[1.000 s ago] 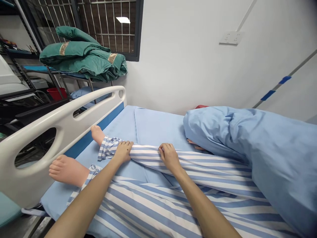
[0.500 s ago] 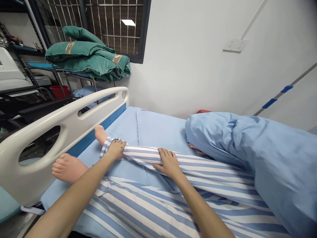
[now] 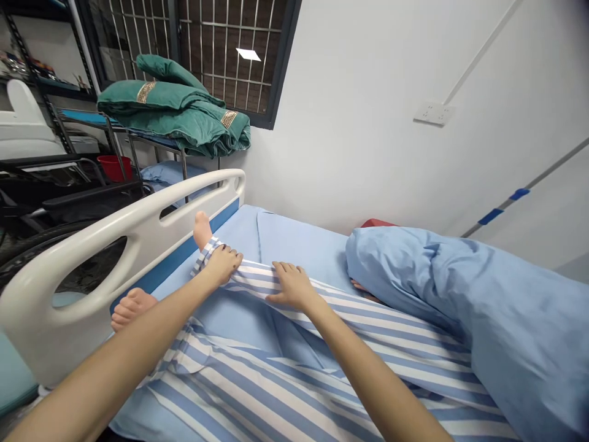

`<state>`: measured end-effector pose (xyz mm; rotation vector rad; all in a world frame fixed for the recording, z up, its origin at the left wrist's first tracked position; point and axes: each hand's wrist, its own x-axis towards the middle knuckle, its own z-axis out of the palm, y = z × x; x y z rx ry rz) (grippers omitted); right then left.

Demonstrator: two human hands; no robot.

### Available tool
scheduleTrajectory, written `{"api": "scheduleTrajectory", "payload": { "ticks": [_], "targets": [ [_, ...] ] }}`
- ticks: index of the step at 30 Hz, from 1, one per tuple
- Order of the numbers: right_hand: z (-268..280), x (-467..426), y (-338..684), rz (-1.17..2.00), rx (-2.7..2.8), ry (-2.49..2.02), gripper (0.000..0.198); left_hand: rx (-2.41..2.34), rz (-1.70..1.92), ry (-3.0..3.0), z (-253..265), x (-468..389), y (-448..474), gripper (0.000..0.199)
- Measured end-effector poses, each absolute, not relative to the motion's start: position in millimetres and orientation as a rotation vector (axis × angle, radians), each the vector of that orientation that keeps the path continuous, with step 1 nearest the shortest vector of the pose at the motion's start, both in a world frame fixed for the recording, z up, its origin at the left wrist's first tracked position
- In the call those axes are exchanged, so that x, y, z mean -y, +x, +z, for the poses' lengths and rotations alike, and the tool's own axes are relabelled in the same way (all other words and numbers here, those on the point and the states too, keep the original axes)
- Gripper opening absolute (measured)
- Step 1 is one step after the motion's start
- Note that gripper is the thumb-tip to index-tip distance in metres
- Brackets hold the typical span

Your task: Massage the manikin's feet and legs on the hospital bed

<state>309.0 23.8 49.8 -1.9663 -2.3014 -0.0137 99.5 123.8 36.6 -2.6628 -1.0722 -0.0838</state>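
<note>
A body, its smooth feet like a manikin's, lies on the bed in blue-and-white striped trousers. My left hand (image 3: 224, 263) is wrapped over the far leg's trouser (image 3: 257, 273) just above the ankle, below the bare far foot (image 3: 201, 231). Further up that leg, about the knee, my right hand (image 3: 293, 286) lies on top with fingers spread and thumb apart on the near side. A dark shadow shows on the sheet beneath the far leg. The near foot (image 3: 133, 307) is partly hidden by my left forearm, and the near leg (image 3: 257, 380) lies closest to me.
A cream bed end board (image 3: 138, 215) stands left beyond the feet. A blue quilt (image 3: 427, 276) is bunched at the right, with fingers showing under its edge. Green folded bedding (image 3: 184, 116) lies on a rack by the barred window. A wheelchair (image 3: 92, 199) stands behind the board.
The far leg and foot have shifted up and away from the near leg, my left hand with them. My right hand has moved leftward along the leg. The view has shifted slightly.
</note>
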Motion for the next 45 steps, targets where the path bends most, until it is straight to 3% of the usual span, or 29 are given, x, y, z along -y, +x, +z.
{"api": "scheduleTrajectory", "payload": {
  "ticks": [3,7,12,16,19,23,26,30,35,41,45],
  "targets": [
    [47.7,-50.5,283.1,0.118,2.325,-1.992,0.087,1.061,-0.122,-2.653,34.4,-119.4,98.1,0.035],
    [15.8,-63.3,265.4,0.264,2.375,-2.076,0.073,1.129,-0.122,-2.672,-2.6,-109.7,92.8,0.035],
    [-10.2,-61.7,262.7,0.19,2.391,-2.13,0.069,1.275,-0.19,-2.687,-30.3,-104.9,89.6,0.038],
    [-10.0,-69.3,249.4,0.18,2.421,-2.11,0.072,1.26,-0.253,-2.822,-18.0,-96.5,85.6,0.058],
    [-12.2,-80.0,226.6,0.177,2.44,-2.072,0.067,1.245,-0.55,-2.862,-3.6,-72.3,76.1,0.071],
    [-14.0,-97.7,194.1,0.285,2.433,-2.135,0.059,1.319,-1.05,-2.798,8.1,-19.1,52.6,0.056],
    [-12.1,-110.5,179.2,0.327,2.452,-2.13,0.07,1.346,-1.283,-2.741,2.9,25.1,30.9,0.036],
    [-13.4,-119.6,174.3,0.374,2.468,-2.096,0.085,1.416,-1.589,-2.495,-27.0,76.2,7.2,0.026],
    [-17.4,-114.9,174.6,0.314,2.485,-1.984,0.08,1.754,-1.613,-2.194,-68.2,105.0,-7.5,0.023],
    [-7.5,-82.5,156.1,-0.073,2.339,-2.057,0.075,2.31,-1.535,-2.06,-77.2,91.9,-19.7,0.052],
    [8.0,-30.7,146.4,-0.141,2.251,-1.837,0.053,2.387,-1.426,-2.318,-69.8,77.8,-36.7,0.029]
  ]
}}
